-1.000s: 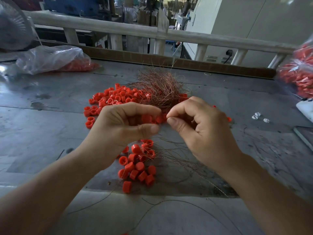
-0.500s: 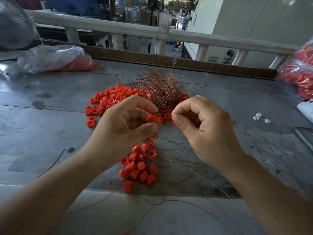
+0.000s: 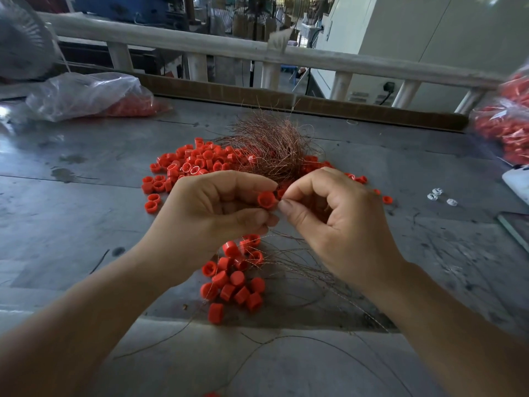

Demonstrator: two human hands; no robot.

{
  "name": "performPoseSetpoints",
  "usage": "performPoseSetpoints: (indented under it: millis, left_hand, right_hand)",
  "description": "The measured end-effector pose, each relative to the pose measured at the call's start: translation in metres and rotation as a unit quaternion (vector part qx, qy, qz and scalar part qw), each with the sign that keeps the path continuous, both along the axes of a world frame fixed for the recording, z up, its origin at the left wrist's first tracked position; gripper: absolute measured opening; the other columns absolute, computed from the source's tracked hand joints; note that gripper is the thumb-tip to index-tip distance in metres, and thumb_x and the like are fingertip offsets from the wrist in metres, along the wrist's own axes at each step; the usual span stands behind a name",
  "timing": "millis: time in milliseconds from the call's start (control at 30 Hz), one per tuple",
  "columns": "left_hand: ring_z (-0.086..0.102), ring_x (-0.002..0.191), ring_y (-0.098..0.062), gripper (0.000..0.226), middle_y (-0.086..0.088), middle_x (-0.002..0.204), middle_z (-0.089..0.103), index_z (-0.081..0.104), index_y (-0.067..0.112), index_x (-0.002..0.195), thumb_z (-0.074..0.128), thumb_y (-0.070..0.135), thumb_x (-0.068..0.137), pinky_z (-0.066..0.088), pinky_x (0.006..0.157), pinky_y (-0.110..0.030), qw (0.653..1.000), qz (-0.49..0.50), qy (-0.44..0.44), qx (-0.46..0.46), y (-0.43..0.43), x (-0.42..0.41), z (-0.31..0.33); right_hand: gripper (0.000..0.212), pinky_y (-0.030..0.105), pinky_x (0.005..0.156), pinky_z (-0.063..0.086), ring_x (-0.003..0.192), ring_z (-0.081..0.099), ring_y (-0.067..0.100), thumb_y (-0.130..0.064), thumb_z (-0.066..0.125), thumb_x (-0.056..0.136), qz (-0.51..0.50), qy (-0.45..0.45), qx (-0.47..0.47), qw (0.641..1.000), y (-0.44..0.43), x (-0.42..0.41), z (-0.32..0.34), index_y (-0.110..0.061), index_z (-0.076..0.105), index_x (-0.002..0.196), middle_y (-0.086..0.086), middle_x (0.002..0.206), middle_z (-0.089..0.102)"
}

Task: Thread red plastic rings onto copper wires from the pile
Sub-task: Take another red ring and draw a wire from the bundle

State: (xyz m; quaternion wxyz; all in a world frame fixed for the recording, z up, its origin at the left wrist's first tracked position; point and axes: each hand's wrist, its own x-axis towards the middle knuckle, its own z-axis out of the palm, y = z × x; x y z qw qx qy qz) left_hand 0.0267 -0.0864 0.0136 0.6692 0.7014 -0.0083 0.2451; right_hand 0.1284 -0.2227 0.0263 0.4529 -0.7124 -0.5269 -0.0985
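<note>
Head cam: grey metal worktable (image 3: 86,224) fills most of the view, scuffed, w/ a seam running across near the bottom and a brown raised strip along its far edge (image 3: 343,106). Pale railing (image 3: 177,44) stands behind that strip. Widest bare room is mid-left of the table and the near strip below the seam, crossed only by a few loose wire strands (image 3: 300,338). Right side is tighter: a clear bag of red parts (image 3: 503,130) sits at the right edge, a white object below it is cut off by the frame. Far left, another clear plastic bag (image 3: 86,94) w/ red pieces inside lies close to the far edge.

Centre, far side: tangle of copper wires (image 3: 274,147) sits on top of the pile of red plastic rings (image 3: 194,164), which spreads left of it; a few strays lie to the right. Nearer, below the hands, a smaller cluster of red rings (image 3: 232,279) lies w/ thin wires running through and off to the right.

Left hand (image 3: 211,213) is curled, thumb and forefinger pinching one red ring (image 3: 266,199) above the table, btwn the two groups. Right hand (image 3: 340,222) meets it, thumb and forefinger tips pressed narrow right at the ring; wire in that pinch too fine to make out. Three small white bits (image 3: 438,196) lie well apart, right of the hands.
</note>
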Motion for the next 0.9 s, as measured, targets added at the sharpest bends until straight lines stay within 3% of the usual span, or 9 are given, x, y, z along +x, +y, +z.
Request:
performPoseSetpoints:
  millis: [267, 433, 567, 767, 900]
  left_hand:
    - [0.071, 0.078, -0.020, 0.037, -0.005, 0.086, 0.074, 0.071, 0.022, 0.098, 0.066, 0.021, 0.062, 0.055, 0.066, -0.022, 0.999, -0.019, 0.013, -0.036, 0.0031, -0.0005, 0.0006]
    - [0.071, 0.080, -0.017, 0.037, 0.000, 0.087, 0.074, 0.068, 0.025, 0.102, 0.064, 0.009, 0.069, 0.054, 0.068, -0.021, 1.000, -0.016, 0.009, -0.023, 0.0026, -0.0002, -0.0010]
    - [0.071, 0.081, -0.018, 0.036, -0.001, 0.087, 0.074, 0.067, 0.024, 0.103, 0.064, 0.011, 0.070, 0.055, 0.068, -0.022, 1.000, -0.019, 0.007, -0.022, 0.0029, -0.0002, -0.0016]
    - [0.070, 0.083, -0.018, 0.037, 0.000, 0.090, 0.074, 0.066, 0.025, 0.105, 0.063, 0.015, 0.070, 0.055, 0.070, -0.023, 1.000, -0.023, 0.004, -0.010, 0.0034, -0.0006, -0.0019]
    - [0.070, 0.083, -0.017, 0.036, 0.001, 0.089, 0.074, 0.066, 0.025, 0.105, 0.060, 0.010, 0.072, 0.055, 0.070, -0.022, 1.000, -0.021, 0.003, -0.004, 0.0035, -0.0005, -0.0022]
  right_hand:
    - [0.007, 0.011, 0.055, 0.037, 0.062, 0.049, 0.009, -0.018, 0.062, 0.078, -0.014, -0.002, 0.006, 1.000, -0.0006, 0.0012, 0.0010, -0.015, 0.061, 0.072, -0.008, 0.067, 0.053]
    - [0.008, 0.008, 0.055, 0.035, 0.058, 0.048, 0.007, -0.014, 0.064, 0.077, -0.026, -0.019, 0.020, 0.999, -0.0011, -0.0004, 0.0009, -0.012, 0.062, 0.070, -0.007, 0.064, 0.054]
    - [0.009, 0.010, 0.053, 0.037, 0.060, 0.049, 0.011, -0.016, 0.063, 0.078, -0.022, -0.017, 0.013, 1.000, -0.0009, -0.0012, 0.0009, -0.012, 0.063, 0.070, -0.006, 0.064, 0.054]
    - [0.008, 0.008, 0.054, 0.035, 0.055, 0.046, 0.003, -0.015, 0.064, 0.077, -0.030, -0.021, 0.010, 0.999, -0.0014, -0.0003, 0.0020, -0.011, 0.063, 0.070, -0.005, 0.064, 0.055]
    - [0.008, 0.009, 0.053, 0.036, 0.058, 0.049, 0.010, -0.015, 0.064, 0.077, -0.027, -0.018, 0.010, 0.999, -0.0012, -0.0008, 0.0017, -0.011, 0.063, 0.070, -0.004, 0.064, 0.055]
